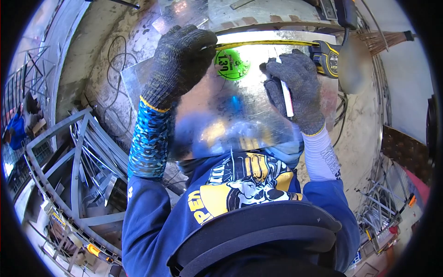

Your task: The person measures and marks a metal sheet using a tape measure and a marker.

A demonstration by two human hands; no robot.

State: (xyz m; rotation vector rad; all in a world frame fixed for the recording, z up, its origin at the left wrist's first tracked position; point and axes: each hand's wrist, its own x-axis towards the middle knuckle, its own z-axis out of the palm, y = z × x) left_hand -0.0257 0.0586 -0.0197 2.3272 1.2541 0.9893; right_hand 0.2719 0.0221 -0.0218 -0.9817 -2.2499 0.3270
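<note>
Big sheet-metal panel (205,99) is lying before the person, tape measure (326,59) spanning it nr the far edge. L gloved hand (181,62) is gripping the blade's end, fingers curled; R gloved hand (299,87) is holding a white pen (287,99) beside the tape case, can't tell if touching. Measuring's prob. the step in hand; next move's calling for steady blade & pen tip close, IMO.

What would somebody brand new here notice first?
Probably the bright green sticker on the shiny metal sheet, between the left hand and the right hand. Just above it stretches a yellow tape, its case beside the right hand. Lower down, a skull picture sits on the blue shirt.
</note>
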